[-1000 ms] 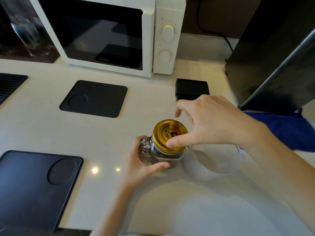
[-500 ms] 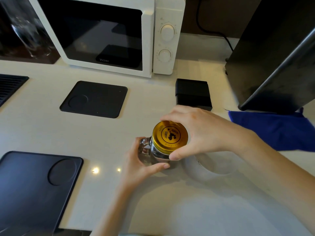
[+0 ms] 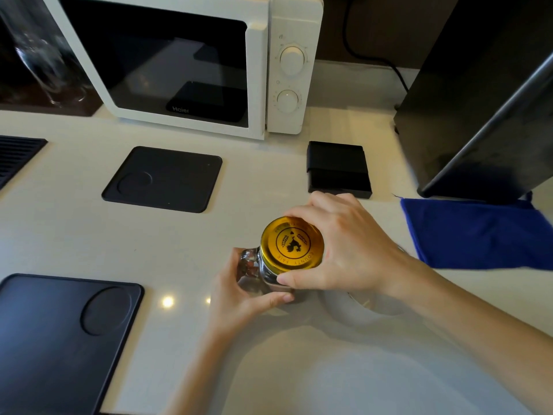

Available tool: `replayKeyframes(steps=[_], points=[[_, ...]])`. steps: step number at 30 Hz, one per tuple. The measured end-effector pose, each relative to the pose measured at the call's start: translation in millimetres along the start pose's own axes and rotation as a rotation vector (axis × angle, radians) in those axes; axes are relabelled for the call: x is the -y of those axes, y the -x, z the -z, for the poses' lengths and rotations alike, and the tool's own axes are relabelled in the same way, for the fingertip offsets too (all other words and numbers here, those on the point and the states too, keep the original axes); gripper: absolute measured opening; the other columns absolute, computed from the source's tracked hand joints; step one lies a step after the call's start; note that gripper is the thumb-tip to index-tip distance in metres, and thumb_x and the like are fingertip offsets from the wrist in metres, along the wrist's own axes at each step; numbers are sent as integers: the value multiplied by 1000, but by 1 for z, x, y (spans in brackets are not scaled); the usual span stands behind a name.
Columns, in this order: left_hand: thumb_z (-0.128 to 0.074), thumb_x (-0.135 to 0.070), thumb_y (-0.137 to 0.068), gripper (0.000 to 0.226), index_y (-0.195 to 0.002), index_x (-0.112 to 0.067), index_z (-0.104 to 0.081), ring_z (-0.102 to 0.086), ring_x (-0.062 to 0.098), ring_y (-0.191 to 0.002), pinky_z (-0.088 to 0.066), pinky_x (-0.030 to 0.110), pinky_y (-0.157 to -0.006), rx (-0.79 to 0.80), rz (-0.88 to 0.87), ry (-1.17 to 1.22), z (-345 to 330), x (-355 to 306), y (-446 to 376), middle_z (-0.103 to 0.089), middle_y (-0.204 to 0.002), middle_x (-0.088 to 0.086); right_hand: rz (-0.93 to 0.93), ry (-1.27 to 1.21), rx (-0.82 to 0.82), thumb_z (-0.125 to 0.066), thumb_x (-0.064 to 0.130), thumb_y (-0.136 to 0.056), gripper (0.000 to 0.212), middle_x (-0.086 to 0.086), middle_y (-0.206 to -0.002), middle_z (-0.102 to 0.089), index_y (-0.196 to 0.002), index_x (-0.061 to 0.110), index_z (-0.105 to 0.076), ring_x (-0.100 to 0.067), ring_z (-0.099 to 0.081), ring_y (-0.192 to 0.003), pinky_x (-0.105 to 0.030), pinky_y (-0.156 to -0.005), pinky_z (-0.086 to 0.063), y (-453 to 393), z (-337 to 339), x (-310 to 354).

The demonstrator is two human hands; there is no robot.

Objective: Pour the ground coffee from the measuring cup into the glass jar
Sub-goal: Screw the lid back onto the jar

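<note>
We see one glass jar (image 3: 263,274) mid-counter, gold lid (image 3: 292,243) on. Our left hand (image 3: 239,295) clasps its body; our right hand (image 3: 344,247) grips the lid. Two black mats (image 3: 163,178); the measuring cup (image 3: 359,310) is perhaps behind.

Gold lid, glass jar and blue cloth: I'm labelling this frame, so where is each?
gold lid (image 3: 292,243), head view, centre of the printed top.
glass jar (image 3: 250,266), head view, handle side.
blue cloth (image 3: 478,232), head view, middle of the fabric.
</note>
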State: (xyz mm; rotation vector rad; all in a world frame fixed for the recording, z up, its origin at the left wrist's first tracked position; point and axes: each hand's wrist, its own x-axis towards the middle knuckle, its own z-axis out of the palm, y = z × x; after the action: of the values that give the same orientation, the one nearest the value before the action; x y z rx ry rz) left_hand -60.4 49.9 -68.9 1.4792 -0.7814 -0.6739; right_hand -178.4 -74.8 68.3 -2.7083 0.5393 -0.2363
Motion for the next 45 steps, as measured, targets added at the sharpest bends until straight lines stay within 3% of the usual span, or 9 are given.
replayKeyframes(steps=[11, 16, 21, 24, 27, 34, 39, 41, 45], points=[[-85, -54, -37, 67, -93, -31, -56, -66, 0, -83, -50, 18, -71, 8, -17, -141, 7, -3, -22, -71, -87, -9, 5, -48, -14, -79, 52, -57, 67, 2, -93, -53, -111, 19, -56, -11, -43, -83, -22, -68, -34, -20, 0, -10], [-83, -64, -34, 73, -93, -32, -55, -66, 0, -87, -52, 21, -77, 20, 2, -128, 10, -9, -47, -70, -92, -8, 1, -61, -40, -79, 50, -59, 66, 3, -94, -51, -112, 18, -56, -13, -45, -86, -19, -67, -34, -38, 0, -19], [-87, -55, -33, 86, -102, -15, -56, -66, 23, -99, -53, 46, -89, 43, 31, -123, 11, -15, -80, -69, -103, 10, -10, -113, -61, -79, 48, -59, 65, 0, -96, -50, -111, 16, -57, -19, -49, -90, -31, -71, -45, -66, 2, -31], [-84, -64, -32, 95, -106, -13, -55, -66, 21, -101, -53, 39, -90, 64, 49, -107, 13, -17, -98, -68, -107, 10, -15, -133, -69, -79, 48, -58, 64, 1, -93, -48, -110, 16, -57, -19, -49, -88, -36, -72, -49, -82, 3, -38], [-88, -49, -39, 90, -113, -11, -54, -65, 20, -104, -53, 40, -93, 87, 61, -129, 14, -16, -114, -67, -110, 8, -25, -154, -64, -79, 47, -59, 64, -1, -92, -46, -111, 16, -57, -20, -48, -88, -39, -73, -49, -96, 4, -45], [-81, -45, -51, 84, -123, -18, -48, -62, 12, -106, -52, 27, -88, 158, 71, -138, 17, -13, -141, -63, -113, -3, -24, -184, -77, -79, 45, -62, 64, 0, -93, -44, -114, 17, -56, -16, -45, -88, -16, -64, -37, -117, 3, -61], [-77, -45, -55, 85, -129, -19, -42, -59, 8, -107, -50, 9, -74, 202, 98, -165, 16, -16, -148, -59, -113, -12, -20, -206, -83, -78, 44, -64, 63, -2, -97, -45, -115, 15, -55, -17, -44, -91, -16, -66, -35, -121, 0, -67], [-76, -46, -55, 93, -135, -21, -36, -55, 13, -117, -49, 14, -86, 197, 113, -178, 15, -15, -148, -56, -125, -6, -32, -219, -71, -78, 44, -66, 71, -2, -106, -47, -123, 15, -49, -18, -45, -99, -21, -73, -36, -120, 0, -69], [-73, -51, -53, 124, -150, -24, -1, -24, 23, -144, -26, 38, -112, 102, 150, -225, 11, -21, -135, -16, -160, 4, -98, -298, -33, -74, 44, -70, 83, -4, -130, -48, -136, 17, -33, -11, -44, -107, -26, -82, -38, -107, 10, -67]])
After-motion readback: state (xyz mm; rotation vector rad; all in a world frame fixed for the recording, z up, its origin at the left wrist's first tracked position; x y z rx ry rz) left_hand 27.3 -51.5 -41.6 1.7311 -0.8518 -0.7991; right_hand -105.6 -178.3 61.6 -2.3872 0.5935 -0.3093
